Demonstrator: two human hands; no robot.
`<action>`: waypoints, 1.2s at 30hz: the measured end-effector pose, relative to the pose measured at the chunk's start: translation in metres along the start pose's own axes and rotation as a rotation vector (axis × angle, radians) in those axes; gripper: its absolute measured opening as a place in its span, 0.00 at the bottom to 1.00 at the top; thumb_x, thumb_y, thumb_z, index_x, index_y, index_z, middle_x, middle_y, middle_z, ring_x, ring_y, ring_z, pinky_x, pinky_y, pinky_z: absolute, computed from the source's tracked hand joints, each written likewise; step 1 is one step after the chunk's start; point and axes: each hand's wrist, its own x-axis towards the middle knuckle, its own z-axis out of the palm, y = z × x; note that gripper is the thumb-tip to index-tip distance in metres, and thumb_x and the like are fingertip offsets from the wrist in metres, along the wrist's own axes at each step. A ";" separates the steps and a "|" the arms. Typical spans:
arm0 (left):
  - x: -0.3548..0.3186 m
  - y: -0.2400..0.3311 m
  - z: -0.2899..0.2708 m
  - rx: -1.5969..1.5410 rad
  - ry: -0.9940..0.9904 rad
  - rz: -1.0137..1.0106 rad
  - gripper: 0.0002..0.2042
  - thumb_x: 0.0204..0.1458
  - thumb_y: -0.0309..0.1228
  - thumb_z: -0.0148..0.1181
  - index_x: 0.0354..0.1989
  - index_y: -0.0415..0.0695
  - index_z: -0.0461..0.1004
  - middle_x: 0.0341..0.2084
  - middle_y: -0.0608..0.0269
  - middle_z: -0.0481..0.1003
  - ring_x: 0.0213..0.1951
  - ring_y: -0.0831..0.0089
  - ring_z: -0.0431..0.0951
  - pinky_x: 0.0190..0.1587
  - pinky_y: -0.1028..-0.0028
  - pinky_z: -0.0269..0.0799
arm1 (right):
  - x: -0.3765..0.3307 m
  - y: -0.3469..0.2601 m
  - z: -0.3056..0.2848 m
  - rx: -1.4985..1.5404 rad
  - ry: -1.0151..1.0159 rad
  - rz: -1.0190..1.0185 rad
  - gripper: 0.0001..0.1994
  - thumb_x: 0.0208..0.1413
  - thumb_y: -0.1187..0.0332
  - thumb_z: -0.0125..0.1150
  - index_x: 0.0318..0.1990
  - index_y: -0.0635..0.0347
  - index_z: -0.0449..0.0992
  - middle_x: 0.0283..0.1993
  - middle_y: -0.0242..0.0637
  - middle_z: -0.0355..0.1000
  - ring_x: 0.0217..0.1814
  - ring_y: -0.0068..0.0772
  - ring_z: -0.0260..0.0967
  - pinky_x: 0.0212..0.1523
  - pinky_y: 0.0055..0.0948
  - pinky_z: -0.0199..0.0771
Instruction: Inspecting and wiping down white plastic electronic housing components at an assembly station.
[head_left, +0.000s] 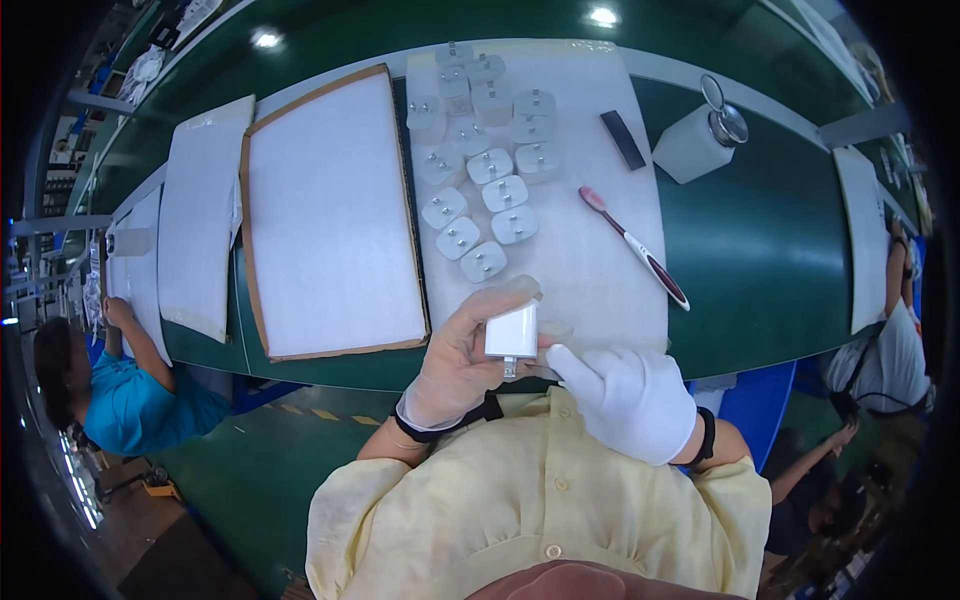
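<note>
While the left hand grips a white charger, the gloved right hand, fingers loosely curled and empty, touches its 4 o'clock corner, apparently inspecting; turning it seems next.

On the white mat lie about fifteen white plug adapters, one toothbrush, one dark block; right of it, one white bottle.

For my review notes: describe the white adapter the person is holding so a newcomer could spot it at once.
Start at the white foam mat on the green belt, then drop to its near edge, where both gloved hands meet. The white adapter sits in the left hand, pins pointing toward the person, with the right hand touching it. Unlike the adapters grouped farther up the mat, it is lifted.
</note>
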 end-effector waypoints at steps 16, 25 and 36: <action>0.002 0.003 0.000 0.130 -0.007 -0.013 0.36 0.38 0.00 0.41 0.60 0.40 0.64 0.58 0.57 0.57 0.58 0.52 0.70 0.55 0.59 0.76 | -0.001 -0.002 0.012 -0.293 0.113 -0.083 0.18 0.45 0.66 0.59 0.47 0.54 0.75 0.21 0.26 0.56 0.18 0.25 0.58 0.14 0.28 0.59; 0.002 0.003 -0.002 0.255 -0.025 0.020 0.36 0.35 0.00 0.40 0.58 0.38 0.66 0.58 0.57 0.56 0.56 0.51 0.72 0.55 0.58 0.77 | 0.002 -0.003 0.012 -0.319 0.096 -0.075 0.17 0.47 0.67 0.58 0.47 0.54 0.76 0.20 0.26 0.57 0.18 0.25 0.59 0.14 0.28 0.59; 0.003 0.003 0.001 0.319 -0.020 0.013 0.35 0.35 0.00 0.41 0.57 0.37 0.67 0.57 0.56 0.57 0.55 0.51 0.73 0.54 0.59 0.77 | 0.003 0.001 0.004 -0.245 0.060 -0.096 0.17 0.49 0.69 0.56 0.49 0.59 0.73 0.19 0.27 0.59 0.18 0.25 0.62 0.14 0.28 0.61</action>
